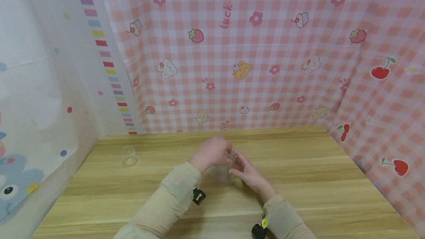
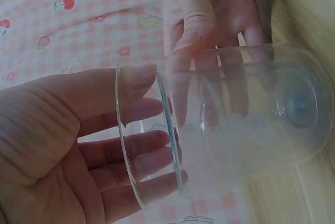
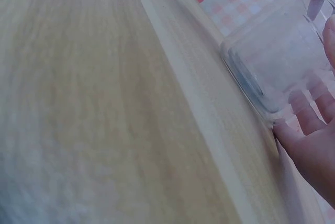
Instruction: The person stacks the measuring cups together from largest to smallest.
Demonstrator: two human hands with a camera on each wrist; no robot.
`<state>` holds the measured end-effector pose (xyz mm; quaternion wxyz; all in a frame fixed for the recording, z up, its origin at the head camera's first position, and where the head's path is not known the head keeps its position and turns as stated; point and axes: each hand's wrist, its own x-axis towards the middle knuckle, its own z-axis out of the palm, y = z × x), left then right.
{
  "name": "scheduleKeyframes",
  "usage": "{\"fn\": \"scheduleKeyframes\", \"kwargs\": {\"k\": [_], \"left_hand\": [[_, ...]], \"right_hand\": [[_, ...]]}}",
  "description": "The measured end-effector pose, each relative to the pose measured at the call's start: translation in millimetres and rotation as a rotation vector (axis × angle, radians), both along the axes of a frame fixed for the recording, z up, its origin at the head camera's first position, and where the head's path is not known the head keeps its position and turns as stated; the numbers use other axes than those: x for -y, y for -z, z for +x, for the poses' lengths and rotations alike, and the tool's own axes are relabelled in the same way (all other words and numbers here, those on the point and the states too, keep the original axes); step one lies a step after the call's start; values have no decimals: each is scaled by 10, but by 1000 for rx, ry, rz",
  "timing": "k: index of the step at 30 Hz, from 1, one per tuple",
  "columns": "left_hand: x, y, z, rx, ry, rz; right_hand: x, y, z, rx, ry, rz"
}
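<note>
In the head view the left hand [image 1: 211,153] covers much of the upper part of the clear jar [image 1: 220,176], whose outline fades into the wood; whether the ringed end is a separate lid cannot be told. The right hand [image 1: 249,176] is cut off by the right edge of the right wrist view, where the table [image 3: 131,103] is blurred. In the head view, the clear item [image 1: 130,161] at left is too faint to identify
</note>
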<state>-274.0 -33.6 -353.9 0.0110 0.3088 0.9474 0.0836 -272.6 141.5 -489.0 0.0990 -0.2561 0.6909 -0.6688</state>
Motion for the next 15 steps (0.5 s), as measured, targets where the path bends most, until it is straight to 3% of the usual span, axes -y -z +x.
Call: {"fn": "scheduleKeyframes", "kwargs": {"k": [15], "left_hand": [[38, 25, 20, 9, 15, 31]], "right_hand": [[1, 11, 1, -5, 2, 5]]}}
